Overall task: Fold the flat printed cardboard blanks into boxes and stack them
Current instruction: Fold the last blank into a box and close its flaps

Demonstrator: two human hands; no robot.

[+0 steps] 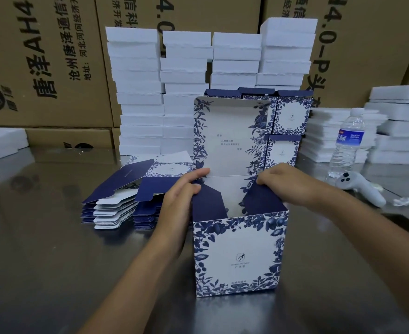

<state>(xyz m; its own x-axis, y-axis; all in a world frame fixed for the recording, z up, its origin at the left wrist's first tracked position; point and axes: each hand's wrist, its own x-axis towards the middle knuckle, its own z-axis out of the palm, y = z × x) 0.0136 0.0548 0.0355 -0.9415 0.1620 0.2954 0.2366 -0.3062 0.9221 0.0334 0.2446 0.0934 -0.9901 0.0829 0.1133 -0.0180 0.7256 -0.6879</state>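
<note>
The half-folded box [239, 256] stands upright on the counter [42, 237], lid raised. The left hand [181, 191] curls its fingers over the left side flap [208, 201]; the right hand [283, 182] grips the right side flap [262, 198]. Flat blanks [116, 203] lie stacked just left, and finished boxes [291, 116] stand stacked behind.

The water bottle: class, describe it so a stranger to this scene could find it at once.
Start at the steel table and look to its far right, in front of the low piles of white foam pieces. The water bottle stands upright there, just behind a white handheld controller. It alone is clear plastic, with a blue label.
</note>
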